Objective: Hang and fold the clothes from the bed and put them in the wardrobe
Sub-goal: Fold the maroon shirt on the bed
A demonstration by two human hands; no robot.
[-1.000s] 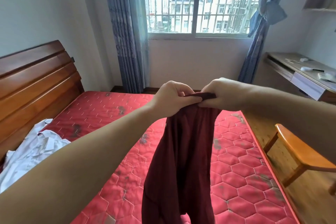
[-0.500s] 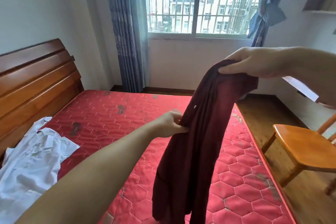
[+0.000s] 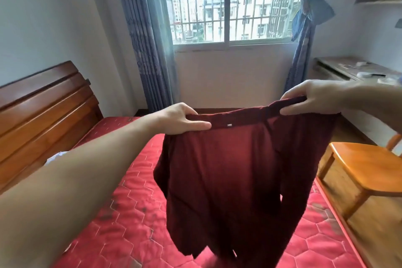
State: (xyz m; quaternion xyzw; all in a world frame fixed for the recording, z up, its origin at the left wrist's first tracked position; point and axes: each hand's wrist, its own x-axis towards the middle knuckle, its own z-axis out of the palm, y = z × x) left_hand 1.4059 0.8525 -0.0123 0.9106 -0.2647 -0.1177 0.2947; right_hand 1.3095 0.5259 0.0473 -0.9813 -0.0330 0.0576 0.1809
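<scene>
A dark red garment [image 3: 237, 172] hangs spread out in the air above the red quilted mattress [image 3: 121, 230]. My left hand [image 3: 180, 122] pinches its top edge at the left, thumb in front and fingers behind. At the right end of that edge my right hand [image 3: 315, 98] pinches the cloth a little higher. The top edge is stretched between both hands and the body of the garment hangs down freely. A small part of a white garment [image 3: 55, 156] shows on the bed behind my left forearm.
A wooden headboard [image 3: 43, 111] stands at the left. An orange wooden chair [image 3: 367, 172] sits on the floor right of the bed. A desk [image 3: 348, 69] with small items is at the far right, below a barred window [image 3: 230, 2] with blue curtains.
My hands have moved apart along the garment's top edge, the left one rising and the right one dropping, so the bunched cloth is now spread wide and facing me.
</scene>
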